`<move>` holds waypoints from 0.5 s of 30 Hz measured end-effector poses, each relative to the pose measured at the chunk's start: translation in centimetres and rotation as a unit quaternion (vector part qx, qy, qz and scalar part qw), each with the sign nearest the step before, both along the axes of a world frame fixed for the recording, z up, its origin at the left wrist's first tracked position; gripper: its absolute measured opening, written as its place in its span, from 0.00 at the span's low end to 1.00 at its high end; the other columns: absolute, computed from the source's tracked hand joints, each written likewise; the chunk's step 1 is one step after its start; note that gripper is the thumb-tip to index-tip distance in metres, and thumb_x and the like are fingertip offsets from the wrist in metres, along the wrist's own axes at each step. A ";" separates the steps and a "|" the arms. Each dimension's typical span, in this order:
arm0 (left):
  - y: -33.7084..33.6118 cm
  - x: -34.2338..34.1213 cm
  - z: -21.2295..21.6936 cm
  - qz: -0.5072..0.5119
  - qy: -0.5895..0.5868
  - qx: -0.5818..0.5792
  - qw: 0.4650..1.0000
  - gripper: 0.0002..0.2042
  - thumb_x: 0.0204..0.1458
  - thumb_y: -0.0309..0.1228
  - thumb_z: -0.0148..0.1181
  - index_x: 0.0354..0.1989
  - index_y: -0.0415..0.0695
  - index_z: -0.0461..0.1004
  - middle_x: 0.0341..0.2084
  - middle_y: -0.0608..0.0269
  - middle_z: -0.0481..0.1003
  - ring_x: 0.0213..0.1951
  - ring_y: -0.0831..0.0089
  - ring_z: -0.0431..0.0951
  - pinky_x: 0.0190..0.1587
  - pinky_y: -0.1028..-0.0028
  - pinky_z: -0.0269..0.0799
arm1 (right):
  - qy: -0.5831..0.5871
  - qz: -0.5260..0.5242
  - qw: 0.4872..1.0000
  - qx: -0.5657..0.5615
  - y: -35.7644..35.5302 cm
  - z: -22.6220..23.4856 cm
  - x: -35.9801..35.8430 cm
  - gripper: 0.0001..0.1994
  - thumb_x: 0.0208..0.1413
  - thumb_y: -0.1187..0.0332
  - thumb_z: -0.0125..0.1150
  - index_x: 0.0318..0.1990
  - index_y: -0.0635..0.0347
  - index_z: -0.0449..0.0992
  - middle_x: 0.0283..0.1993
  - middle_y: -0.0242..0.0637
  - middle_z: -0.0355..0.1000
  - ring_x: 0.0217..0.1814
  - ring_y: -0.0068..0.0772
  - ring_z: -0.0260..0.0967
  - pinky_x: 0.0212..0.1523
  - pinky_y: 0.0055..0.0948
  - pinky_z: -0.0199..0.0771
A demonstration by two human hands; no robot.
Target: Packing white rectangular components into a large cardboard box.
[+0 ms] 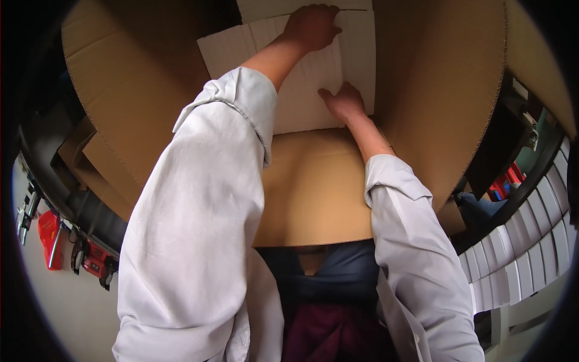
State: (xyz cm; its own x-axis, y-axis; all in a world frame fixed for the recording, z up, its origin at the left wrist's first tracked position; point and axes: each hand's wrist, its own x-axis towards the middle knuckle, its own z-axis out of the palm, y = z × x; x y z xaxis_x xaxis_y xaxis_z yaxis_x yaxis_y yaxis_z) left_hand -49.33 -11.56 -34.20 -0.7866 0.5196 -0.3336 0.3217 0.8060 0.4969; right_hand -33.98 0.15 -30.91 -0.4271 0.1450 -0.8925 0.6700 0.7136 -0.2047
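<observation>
Both hands flat on white corrugated divider sheet (307, 78) down inside open cardboard box (434, 90): left hand (310, 25) at far edge, right hand (342, 101) nearer. Sheet looks seated; pressing unfinished, flaps open.

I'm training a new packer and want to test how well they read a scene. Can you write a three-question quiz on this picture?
1. True or false: both hands rest on the white corrugated sheet inside the cardboard box.
2. Which hand reaches the sheet's far edge?
A. left hand
B. right hand
C. neither
3. Fill in: the stacked white panels lie on the person's ____ side, outside the box.

Key: 1 true; 2 A; 3 right.
</observation>
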 end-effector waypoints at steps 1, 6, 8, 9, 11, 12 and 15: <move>-0.1 -0.1 0.0 0.001 0.002 0.001 1.000 0.25 0.56 0.43 0.62 0.61 0.47 0.72 0.53 0.54 0.77 0.55 0.55 0.77 0.58 0.59 0.72 | -0.004 0.005 1.000 -0.006 0.1 0.0 -0.1 0.37 0.56 0.47 0.62 0.59 0.76 0.69 0.60 0.61 0.71 0.65 0.56 0.68 0.64 0.42 0.70; 1.1 -1.1 3.0 -0.021 -0.040 0.019 0.999 0.30 0.57 0.41 0.63 0.64 0.37 0.66 0.59 0.37 0.70 0.61 0.45 0.69 0.66 0.59 0.63 | -0.002 0.008 1.000 -0.025 1.9 -1.4 0.4 0.37 0.55 0.48 0.63 0.60 0.74 0.69 0.61 0.60 0.71 0.65 0.55 0.68 0.64 0.42 0.69; 1.2 -1.1 4.4 0.009 -0.037 0.022 0.999 0.31 0.57 0.41 0.62 0.64 0.36 0.65 0.59 0.38 0.70 0.62 0.45 0.68 0.66 0.58 0.63 | -0.002 0.005 1.000 -0.012 1.9 -1.0 0.4 0.36 0.55 0.48 0.63 0.61 0.73 0.70 0.61 0.59 0.71 0.66 0.55 0.68 0.64 0.42 0.69; 1.4 -1.0 5.0 0.040 -0.034 0.026 0.998 0.31 0.56 0.40 0.62 0.65 0.34 0.64 0.60 0.39 0.70 0.63 0.45 0.67 0.65 0.56 0.63 | -0.002 0.008 1.000 -0.008 2.0 -0.8 0.4 0.39 0.54 0.47 0.64 0.61 0.75 0.68 0.63 0.60 0.69 0.67 0.55 0.66 0.65 0.41 0.68; 0.3 0.1 4.7 0.080 0.032 0.035 0.996 0.30 0.56 0.40 0.63 0.64 0.36 0.66 0.57 0.38 0.72 0.61 0.45 0.70 0.63 0.56 0.66 | 0.006 0.012 1.000 -0.007 1.9 -0.6 0.1 0.41 0.54 0.45 0.64 0.62 0.77 0.67 0.65 0.61 0.67 0.68 0.55 0.65 0.66 0.41 0.66; -0.3 0.5 4.4 0.119 0.094 0.046 0.987 0.29 0.55 0.40 0.63 0.63 0.37 0.68 0.54 0.38 0.75 0.58 0.46 0.73 0.61 0.56 0.68 | -0.002 0.025 1.000 -0.010 1.9 -0.6 0.0 0.41 0.53 0.45 0.65 0.62 0.77 0.67 0.65 0.62 0.66 0.69 0.55 0.64 0.67 0.41 0.65; -1.5 0.7 6.1 0.147 0.016 0.041 0.988 0.27 0.57 0.42 0.61 0.63 0.40 0.69 0.55 0.45 0.75 0.57 0.49 0.75 0.60 0.58 0.70 | -0.020 0.025 0.999 -0.002 2.7 0.4 -0.3 0.41 0.53 0.46 0.65 0.62 0.77 0.68 0.65 0.62 0.66 0.69 0.55 0.64 0.67 0.41 0.65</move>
